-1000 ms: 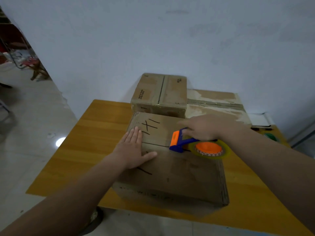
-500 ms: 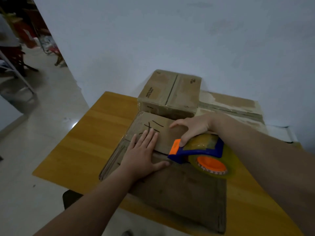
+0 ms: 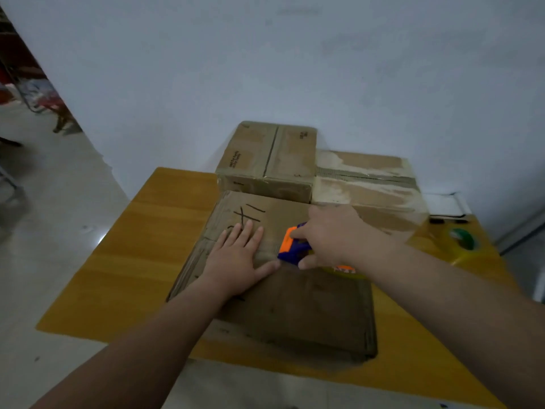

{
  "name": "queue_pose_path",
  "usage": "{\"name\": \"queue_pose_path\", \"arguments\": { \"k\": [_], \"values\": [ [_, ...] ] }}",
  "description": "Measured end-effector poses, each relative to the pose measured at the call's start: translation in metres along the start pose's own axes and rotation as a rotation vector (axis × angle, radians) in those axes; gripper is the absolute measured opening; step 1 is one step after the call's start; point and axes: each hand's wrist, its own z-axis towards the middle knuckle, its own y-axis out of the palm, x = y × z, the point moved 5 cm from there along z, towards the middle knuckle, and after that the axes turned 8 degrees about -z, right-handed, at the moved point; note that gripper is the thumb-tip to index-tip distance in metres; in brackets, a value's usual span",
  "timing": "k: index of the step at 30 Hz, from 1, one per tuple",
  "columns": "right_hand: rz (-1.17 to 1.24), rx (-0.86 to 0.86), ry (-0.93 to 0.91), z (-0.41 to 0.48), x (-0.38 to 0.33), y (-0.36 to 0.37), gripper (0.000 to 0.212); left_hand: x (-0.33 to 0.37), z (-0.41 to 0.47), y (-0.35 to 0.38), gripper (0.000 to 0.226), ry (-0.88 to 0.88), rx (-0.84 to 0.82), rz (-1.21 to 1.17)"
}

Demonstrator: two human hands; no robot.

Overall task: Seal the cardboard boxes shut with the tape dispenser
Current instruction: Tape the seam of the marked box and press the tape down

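Found near box [image 3: 309, 305] at the table [image 3: 132, 261] middle, flaps down, with black marks [image 3: 249, 215] on its top toward 12 o'clock. Saw left hand [image 3: 236, 261] flat on that top at the flap seam, fingers straight and together toward 12, thumb spread toward 3. Saw right hand [image 3: 327, 237] just at 3 o'clock of the left, fingers curled round the dispenser [image 3: 290, 246] and gripping it. Found the dispenser on the near box top by the seam, orange end toward 9, blue body touching or nearly touching the left thumb tip; could not tell which. Made out only a sliver of its roll under the right wrist, the rest hidden.

Noted far box [image 3: 265, 160] at 12 o'clock, butted against the near box, a dark line along its top. Noted torn box [image 3: 368, 178] at 1 o'clock, beside the far box, a strip running across its scuffed top. Spotted a spare roll [image 3: 463, 243] with a green core on the table at 3 o'clock, well apart from the hands. Saw a pale wall [image 3: 295, 69] behind and grey floor [image 3: 44, 216] at 9.
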Motion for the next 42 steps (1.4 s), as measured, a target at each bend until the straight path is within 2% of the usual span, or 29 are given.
{"name": "queue_pose_path", "arguments": {
  "k": [3, 7, 14, 18, 24, 29, 35, 38, 42],
  "values": [
    [0.043, 0.085, 0.005, -0.002, 0.011, 0.005, 0.058, -0.002, 0.001, 0.003, 0.093, 0.004, -0.015, 0.033],
    [0.076, 0.149, 0.003, -0.018, 0.029, 0.014, 0.064, -0.003, 0.002, 0.002, 0.100, 0.009, -0.043, 0.015],
    [0.005, 0.047, 0.109, -0.090, 0.083, 0.079, 0.054, 0.001, 0.001, 0.000, 0.108, -0.005, -0.089, 0.051],
    [0.086, 0.101, 0.116, -0.090, 0.079, 0.100, 0.052, 0.012, -0.001, -0.001, 0.111, -0.063, -0.073, 0.058],
    [0.126, 0.170, 0.102, -0.085, 0.082, 0.110, 0.053, 0.121, -0.008, 0.030, 0.119, 0.163, -0.061, 0.033],
    [0.149, 0.235, 0.086, -0.085, 0.086, 0.115, 0.054, 0.168, -0.005, 0.047, 0.124, 0.112, -0.098, 0.040],
    [0.233, 0.266, 0.099, -0.085, 0.083, 0.124, 0.056, 0.167, -0.006, 0.042, 0.101, 0.011, -0.127, 0.024],
    [0.271, 0.284, 0.090, -0.074, 0.063, 0.117, 0.057, 0.138, -0.015, 0.032, 0.093, -0.007, -0.080, 0.027],
    [0.260, 0.303, 0.042, -0.060, 0.037, 0.103, 0.062, 0.101, -0.019, 0.019, 0.087, -0.037, -0.113, 0.057]
  ]
}}
